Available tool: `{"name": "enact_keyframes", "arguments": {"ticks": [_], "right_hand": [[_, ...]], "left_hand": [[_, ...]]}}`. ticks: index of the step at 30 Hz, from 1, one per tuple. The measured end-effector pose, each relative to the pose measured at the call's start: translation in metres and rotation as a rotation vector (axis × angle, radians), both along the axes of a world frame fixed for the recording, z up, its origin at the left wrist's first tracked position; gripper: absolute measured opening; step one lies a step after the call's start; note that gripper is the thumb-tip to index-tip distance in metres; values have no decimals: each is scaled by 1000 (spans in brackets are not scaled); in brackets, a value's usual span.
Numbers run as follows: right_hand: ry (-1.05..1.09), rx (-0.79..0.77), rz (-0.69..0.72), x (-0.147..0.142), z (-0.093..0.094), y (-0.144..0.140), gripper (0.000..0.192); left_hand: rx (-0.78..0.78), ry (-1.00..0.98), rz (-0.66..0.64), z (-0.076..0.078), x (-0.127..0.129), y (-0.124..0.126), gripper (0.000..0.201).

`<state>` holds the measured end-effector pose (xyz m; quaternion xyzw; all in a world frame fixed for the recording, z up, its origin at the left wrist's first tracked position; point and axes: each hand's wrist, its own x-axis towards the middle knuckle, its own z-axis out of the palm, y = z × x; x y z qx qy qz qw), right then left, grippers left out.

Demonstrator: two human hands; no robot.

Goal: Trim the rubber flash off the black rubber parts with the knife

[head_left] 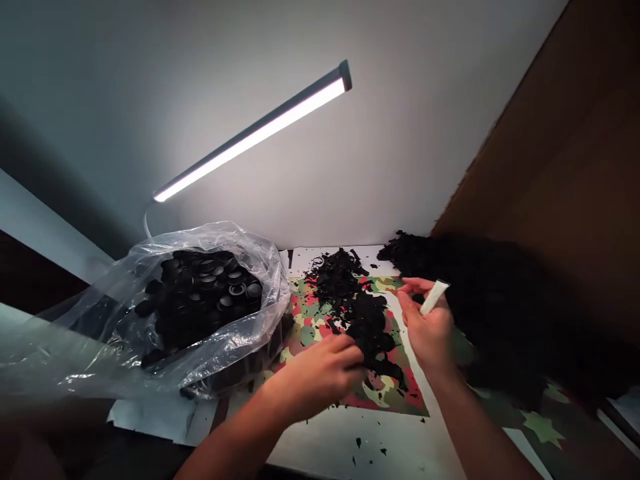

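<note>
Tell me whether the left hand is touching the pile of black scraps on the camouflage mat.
Touching. The head view shows the left hand with its fingers curled into the near edge of the black scraps, with no gap between them, above the camouflage mat.

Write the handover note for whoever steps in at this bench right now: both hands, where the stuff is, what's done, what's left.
Left hand: fingers down in the black scraps on the camouflage mat.
Right hand: gripping a small white tool, raised above the mat.
Clear plastic bag of round black caps sits at left; big dark pile at right.
Done: apparently the bagged caps.
Left: apparently the right pile; scraps uncleared.
</note>
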<state>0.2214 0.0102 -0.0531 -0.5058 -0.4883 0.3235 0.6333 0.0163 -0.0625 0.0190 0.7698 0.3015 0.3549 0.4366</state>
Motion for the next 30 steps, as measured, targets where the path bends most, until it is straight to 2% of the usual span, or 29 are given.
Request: {"name": "enact_keyframes", "arguments": {"ticks": [2, 4, 7, 10, 15, 18, 27, 30], "right_hand": [[-19, -35, 44, -1, 3, -1, 41], [-44, -54, 102, -6, 6, -5, 47], [-116, -24, 148, -13, 10, -10, 48], [-176, -1, 184, -15, 11, -10, 43], [-192, -2, 178, -13, 11, -10, 42], [-202, -8, 196, -12, 11, -10, 41], [-233, -28, 233, -12, 12, -12, 37], [-209, -32, 214, -13, 12, -11, 27]], "left_hand": [[-54, -160, 209, 7, 3, -5, 24], [-256, -448, 348, 13, 3, -8, 34], [-545, -684, 370, 15, 4, -13, 35], [-678, -730, 373, 11, 9, -22, 32], [-761, -780, 381, 9, 19, -34, 36], [-793, -799, 370, 11, 22, -35, 31], [-814, -755, 324, 7, 24, -34, 34], [-770, -702, 352, 7, 28, -29, 36]]}}
